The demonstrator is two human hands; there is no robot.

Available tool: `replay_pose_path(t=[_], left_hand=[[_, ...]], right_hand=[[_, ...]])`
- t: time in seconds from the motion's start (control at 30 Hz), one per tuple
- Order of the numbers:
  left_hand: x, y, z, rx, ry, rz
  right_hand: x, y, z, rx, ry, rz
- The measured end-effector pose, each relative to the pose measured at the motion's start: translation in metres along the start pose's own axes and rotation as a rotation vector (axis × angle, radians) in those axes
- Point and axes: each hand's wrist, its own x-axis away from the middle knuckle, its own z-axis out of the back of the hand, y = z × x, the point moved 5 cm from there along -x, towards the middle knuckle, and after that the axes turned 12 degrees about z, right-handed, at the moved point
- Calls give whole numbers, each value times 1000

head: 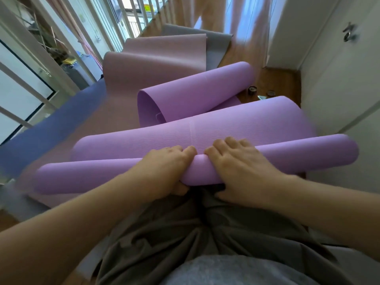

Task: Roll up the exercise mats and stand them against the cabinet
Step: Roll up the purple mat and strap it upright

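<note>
Both hands, the left hand (166, 171) and right hand (242, 167), curl side by side around the rolled near end of a ribbed lilac foam exercise mat (205, 128), just above the lap. Beyond that roll the mat buckles in loose loops over a dusty-pink mat (156, 64) and a grey mat (218, 46) on the wooden floor (275, 81). The white cabinet (339, 83) stands right of the lilac mat.

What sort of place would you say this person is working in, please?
Probably a room in a home: wooden floor, white cabinet doors on the right, curtained window at the far end, white railing on the left. Several exercise mats lie spread over the floor.
</note>
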Motion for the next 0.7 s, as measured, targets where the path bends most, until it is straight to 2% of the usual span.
replay_pose_path(t=[0.07,0.13,0.2,0.27,0.3,0.33,0.43,0.47,0.53,0.63,0.7], left_hand=[[-9,-5,2,64,-110,-24],[-14,-8,5,68,-125,-35],[-9,-4,7,-11,7,-17],[2,6,6,-131,301,-23],[7,11,4,-153,382,-20],[7,13,2,-149,393,-8],[-13,5,9,-61,170,37],[-20,2,11,-28,85,30],[-28,-3,13,32,-34,-2],[-30,-6,9,33,-61,-22],[-23,-5,13,3,71,12]], right_hand=[[-6,-4,-2,22,35,-7],[-13,4,-1,-15,51,-37],[-16,12,0,-91,22,-57],[-18,16,0,-157,-21,-45],[-19,17,-1,-188,-64,-35],[-22,20,-1,-219,-121,-31],[-31,26,2,-266,-254,-60],[-33,25,3,-217,-248,-65],[-35,17,2,-39,-105,-52],[-31,4,-1,-19,124,-40],[-32,8,2,-41,128,-30]])
